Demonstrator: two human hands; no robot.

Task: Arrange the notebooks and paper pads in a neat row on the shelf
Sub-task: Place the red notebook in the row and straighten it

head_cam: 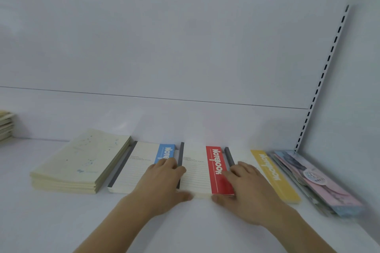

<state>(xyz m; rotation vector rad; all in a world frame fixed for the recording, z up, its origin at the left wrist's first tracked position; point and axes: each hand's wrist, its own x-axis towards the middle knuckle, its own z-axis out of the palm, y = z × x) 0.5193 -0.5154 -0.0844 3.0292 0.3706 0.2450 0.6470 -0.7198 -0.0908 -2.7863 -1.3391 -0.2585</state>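
I see both hands flat, fingers relaxed: left hand (pixel 162 181) rests on the blue-strip pad (pixel 141 167), right hand (pixel 244 185) on the yellow-strip pad (pixel 273 172), thumbs against the front edge of the red-strip pad (pixel 202 172) between them, all on the white shelf (pixel 51 211) beside cream notebooks (pixel 82 162)

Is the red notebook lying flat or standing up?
Flat. The red notebook lies cover up on the shelf, with both hands resting on it.

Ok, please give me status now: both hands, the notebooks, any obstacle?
Left hand and right hand flat on red-band notebook stack, thumbs at its front edge. Blue-band stack left, yellow-band stack right. Nothing blocking.
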